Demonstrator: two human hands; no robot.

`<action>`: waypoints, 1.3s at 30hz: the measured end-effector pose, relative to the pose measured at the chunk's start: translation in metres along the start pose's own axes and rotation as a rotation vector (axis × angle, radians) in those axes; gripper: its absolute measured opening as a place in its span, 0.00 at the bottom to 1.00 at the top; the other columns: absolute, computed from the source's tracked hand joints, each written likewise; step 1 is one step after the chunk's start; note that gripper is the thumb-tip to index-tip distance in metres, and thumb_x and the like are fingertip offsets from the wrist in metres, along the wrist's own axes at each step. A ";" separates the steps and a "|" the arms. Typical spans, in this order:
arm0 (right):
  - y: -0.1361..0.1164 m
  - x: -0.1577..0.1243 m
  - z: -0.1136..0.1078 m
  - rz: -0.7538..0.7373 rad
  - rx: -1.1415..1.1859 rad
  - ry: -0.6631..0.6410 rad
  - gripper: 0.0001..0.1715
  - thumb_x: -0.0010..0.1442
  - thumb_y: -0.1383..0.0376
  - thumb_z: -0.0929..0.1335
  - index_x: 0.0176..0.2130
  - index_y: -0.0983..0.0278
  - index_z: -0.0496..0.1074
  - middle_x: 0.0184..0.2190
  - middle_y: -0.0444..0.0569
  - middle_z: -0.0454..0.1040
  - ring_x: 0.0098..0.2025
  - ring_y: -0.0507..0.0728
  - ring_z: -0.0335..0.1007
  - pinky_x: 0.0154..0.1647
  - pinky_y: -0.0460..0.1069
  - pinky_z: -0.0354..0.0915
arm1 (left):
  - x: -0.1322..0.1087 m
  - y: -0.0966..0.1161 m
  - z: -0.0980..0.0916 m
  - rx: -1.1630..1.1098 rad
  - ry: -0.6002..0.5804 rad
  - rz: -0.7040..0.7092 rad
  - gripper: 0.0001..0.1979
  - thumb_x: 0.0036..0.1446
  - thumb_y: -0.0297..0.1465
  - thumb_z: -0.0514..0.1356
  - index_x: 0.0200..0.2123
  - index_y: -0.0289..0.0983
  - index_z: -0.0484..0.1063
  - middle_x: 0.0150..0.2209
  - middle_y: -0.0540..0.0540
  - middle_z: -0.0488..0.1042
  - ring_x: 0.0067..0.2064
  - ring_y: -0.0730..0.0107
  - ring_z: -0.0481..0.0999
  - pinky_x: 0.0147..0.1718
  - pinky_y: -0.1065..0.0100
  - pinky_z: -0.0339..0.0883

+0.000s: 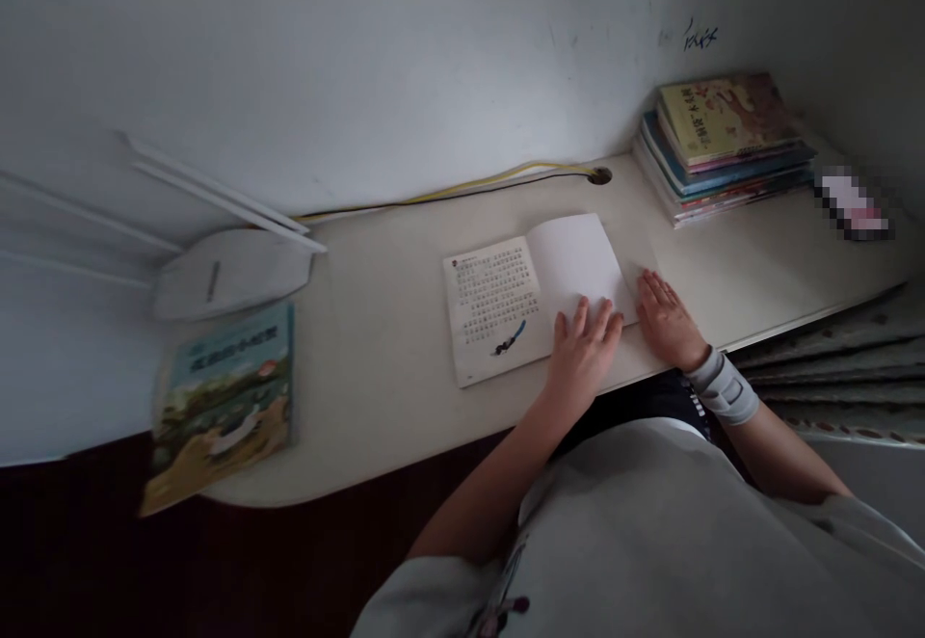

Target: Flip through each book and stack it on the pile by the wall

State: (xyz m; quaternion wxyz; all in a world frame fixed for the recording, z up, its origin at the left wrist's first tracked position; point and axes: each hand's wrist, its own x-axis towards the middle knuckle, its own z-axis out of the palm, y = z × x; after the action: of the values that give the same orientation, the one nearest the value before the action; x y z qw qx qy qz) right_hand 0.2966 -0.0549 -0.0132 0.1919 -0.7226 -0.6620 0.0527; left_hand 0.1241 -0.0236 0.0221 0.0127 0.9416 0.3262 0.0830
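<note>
Left hand (582,354) spread open on open book (491,301), right hand (669,320) spread flat on desk (758,257) just beside it

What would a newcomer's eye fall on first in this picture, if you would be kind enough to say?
The open booklet of printed text in the middle of the pale desk stands out first, with the left hand resting on its blank page and the right hand flat on the desk beside it. Next come the grey wrist brace on the right wrist and the stack of picture books in the far right corner.
</note>
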 end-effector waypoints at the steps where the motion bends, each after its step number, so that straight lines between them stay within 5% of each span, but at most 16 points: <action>1: 0.001 0.000 0.001 0.007 0.016 0.001 0.29 0.64 0.69 0.55 0.62 0.78 0.57 0.63 0.68 0.56 0.67 0.63 0.48 0.65 0.62 0.52 | -0.001 0.002 0.000 -0.002 -0.004 0.000 0.19 0.62 0.25 0.50 0.53 0.43 0.70 0.61 0.40 0.65 0.62 0.43 0.62 0.51 0.37 0.63; 14: 0.015 -0.003 0.000 -0.028 0.198 0.081 0.40 0.57 0.74 0.58 0.67 0.73 0.46 0.65 0.63 0.55 0.67 0.62 0.47 0.65 0.61 0.55 | -0.017 0.012 0.005 0.006 0.024 -0.012 0.18 0.64 0.27 0.49 0.53 0.43 0.70 0.58 0.42 0.69 0.59 0.47 0.64 0.53 0.41 0.60; 21: 0.016 -0.004 -0.005 -0.009 0.230 0.102 0.44 0.52 0.80 0.55 0.67 0.66 0.49 0.65 0.55 0.56 0.67 0.58 0.49 0.64 0.58 0.58 | -0.006 0.005 0.004 0.017 0.029 -0.066 0.17 0.63 0.28 0.51 0.52 0.45 0.71 0.57 0.43 0.70 0.59 0.49 0.64 0.52 0.44 0.61; 28: 0.011 -0.001 0.000 0.016 0.144 0.109 0.31 0.62 0.68 0.58 0.64 0.71 0.56 0.63 0.61 0.58 0.66 0.62 0.51 0.64 0.60 0.56 | 0.003 0.010 0.006 -0.012 0.027 0.015 0.17 0.64 0.29 0.49 0.53 0.44 0.70 0.57 0.44 0.69 0.57 0.52 0.66 0.52 0.47 0.61; 39: 0.009 -0.001 -0.002 -0.006 0.146 0.104 0.30 0.65 0.60 0.58 0.61 0.74 0.59 0.61 0.66 0.61 0.66 0.64 0.52 0.63 0.62 0.55 | -0.007 0.005 0.017 -0.089 0.049 0.173 0.17 0.63 0.27 0.51 0.54 0.40 0.69 0.56 0.45 0.71 0.56 0.57 0.67 0.60 0.45 0.55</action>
State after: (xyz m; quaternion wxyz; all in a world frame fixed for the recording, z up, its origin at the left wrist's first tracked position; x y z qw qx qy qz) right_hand 0.3054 -0.0567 -0.0150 0.2786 -0.7064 -0.6476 0.0626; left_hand 0.1244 -0.0308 0.0044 0.0391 0.9624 0.2399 0.1212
